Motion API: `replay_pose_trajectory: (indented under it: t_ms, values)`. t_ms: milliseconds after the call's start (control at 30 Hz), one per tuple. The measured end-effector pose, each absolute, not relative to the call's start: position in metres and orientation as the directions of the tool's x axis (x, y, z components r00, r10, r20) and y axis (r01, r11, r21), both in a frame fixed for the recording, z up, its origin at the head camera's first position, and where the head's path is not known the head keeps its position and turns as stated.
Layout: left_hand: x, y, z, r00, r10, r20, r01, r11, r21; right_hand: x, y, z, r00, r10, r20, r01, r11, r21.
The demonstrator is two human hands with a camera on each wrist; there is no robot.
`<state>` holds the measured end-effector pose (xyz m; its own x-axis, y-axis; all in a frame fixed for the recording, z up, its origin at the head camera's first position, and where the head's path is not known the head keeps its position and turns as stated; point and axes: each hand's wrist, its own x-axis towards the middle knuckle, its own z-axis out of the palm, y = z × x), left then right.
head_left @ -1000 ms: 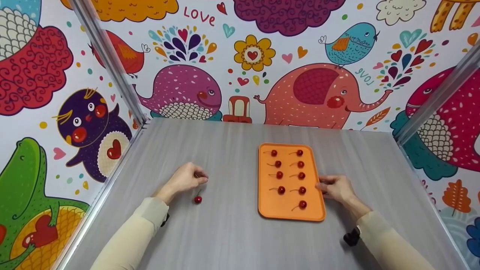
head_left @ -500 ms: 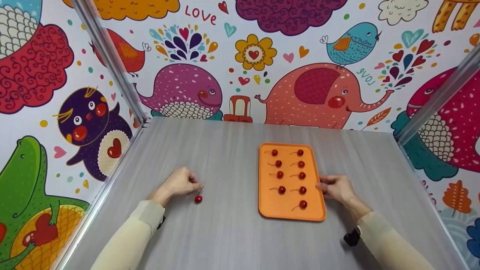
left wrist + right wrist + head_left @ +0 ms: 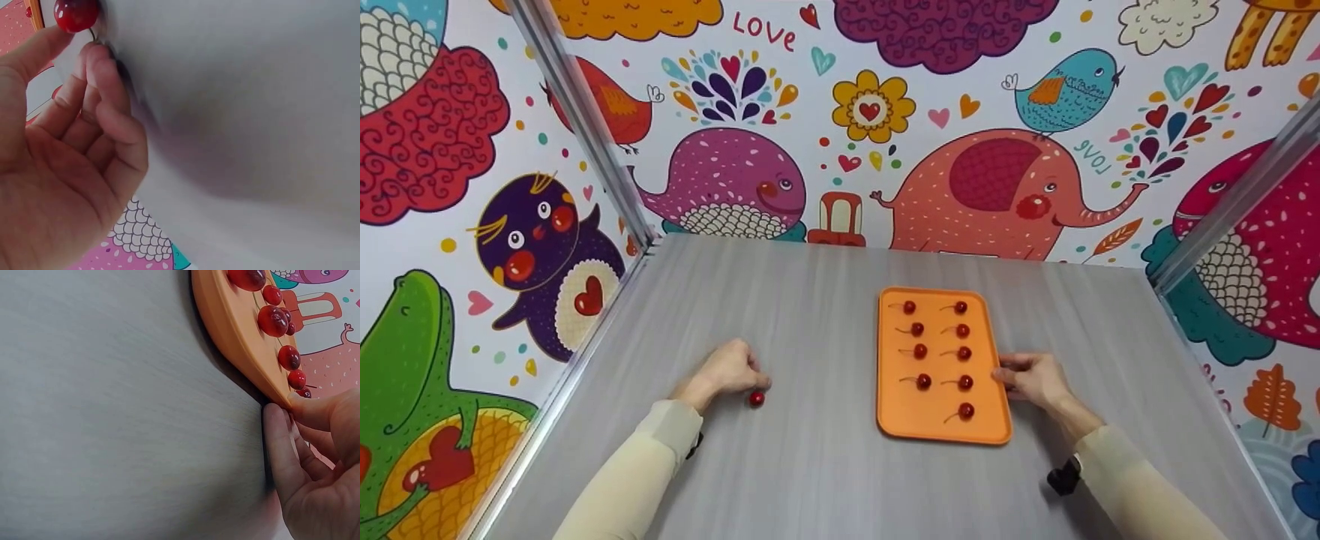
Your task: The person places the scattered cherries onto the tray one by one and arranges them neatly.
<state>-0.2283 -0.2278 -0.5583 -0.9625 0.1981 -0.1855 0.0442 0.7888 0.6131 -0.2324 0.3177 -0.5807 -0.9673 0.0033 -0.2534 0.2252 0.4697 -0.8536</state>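
Note:
My left hand (image 3: 730, 369) is low over the table at the left, beside a single red cherry (image 3: 756, 400). In the left wrist view its curled fingertips (image 3: 97, 52) are at the cherry's stem (image 3: 93, 35), while the thumb lies close to the fruit with a gap to the fingers. On the right stands an orange tray (image 3: 911, 421) bearing two columns of stemmed cherries (image 3: 965, 411). My right hand (image 3: 1036, 376) pinches the tray's right rim, thumb on top and fingers against the outer side, as the right wrist view shows.
The grey table (image 3: 810, 480) meets a wall (image 3: 840, 105) printed with cartoon animals at its back. Metal posts (image 3: 585, 135) rise at the back corners, and a metal edge (image 3: 536, 435) runs along the left side.
My left hand has come down and nearer to the lone cherry, its fingers covering the stem in the head view. The cherry, the tray and my right hand stay in place.

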Motion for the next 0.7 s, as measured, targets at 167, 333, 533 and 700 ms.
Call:
replay_pose_trajectory:
  t_ms: [167, 333, 533, 700]
  values:
    - [-0.235, -0.233, -0.571, -0.958, 0.243, -0.152, 0.095, 0.768, 0.634, -0.232, 0.318, -0.581, -0.968, 0.001, -0.251, 0.221, 0.479, -0.849]
    - [-0.231, -0.228, -0.558, -0.967, 0.196, -0.162, 0.060, 0.796, 0.603, -0.232, 0.317, -0.581, -0.969, 0.009, -0.246, 0.218, 0.494, -0.841]
    - [-0.230, -0.227, -0.554, -0.966, 0.101, -0.238, -0.035, 0.861, 0.507, -0.233, 0.316, -0.582, -0.969, 0.031, -0.244, 0.225, 0.509, -0.831]
    - [-0.227, -0.225, -0.551, -0.940, 0.088, -0.328, -0.092, 0.865, 0.494, -0.234, 0.315, -0.582, -0.969, 0.035, -0.245, 0.228, 0.511, -0.829]
